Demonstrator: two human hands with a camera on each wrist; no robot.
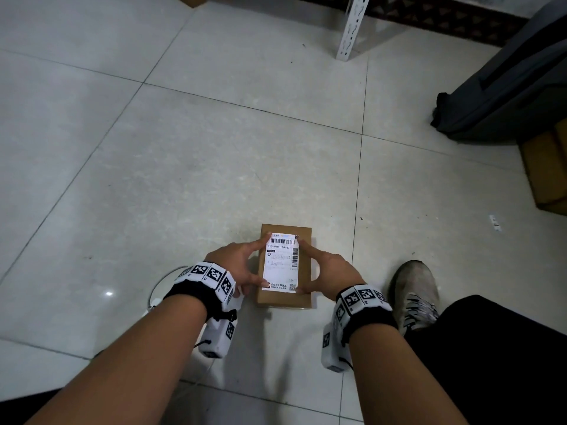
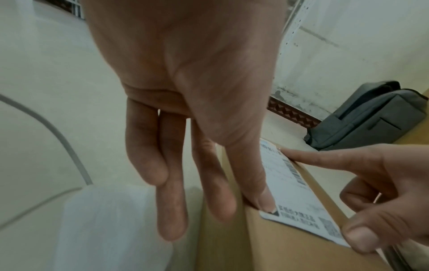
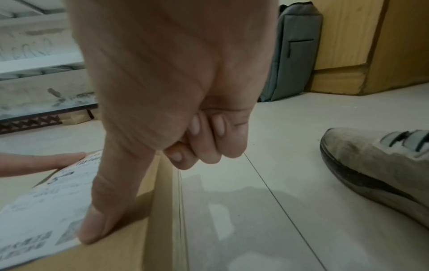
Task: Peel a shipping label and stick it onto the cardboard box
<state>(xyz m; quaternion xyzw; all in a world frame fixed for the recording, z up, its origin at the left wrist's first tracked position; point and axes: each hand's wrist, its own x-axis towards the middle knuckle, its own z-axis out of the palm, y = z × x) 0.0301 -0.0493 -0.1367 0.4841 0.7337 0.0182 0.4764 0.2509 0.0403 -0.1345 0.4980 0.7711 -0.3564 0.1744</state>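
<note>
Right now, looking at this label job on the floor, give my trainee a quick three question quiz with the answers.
1. True or false: the shipping label lies on top of the cardboard box.
2. Which fingers touch the label's corners? A: index fingers and thumbs of the left hand and right hand; B: the left hand alone; C: none.
3. Fill in: beside the box, by the right hand, stands a worn ____.

Key: 1 true. 2 A. 3 shoe.

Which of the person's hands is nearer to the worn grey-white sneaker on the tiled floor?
Right. The right hand presses the white shipping label beside the worn grey-white sneaker; the left hand touches the label's far side, across the brown cardboard box.
</note>
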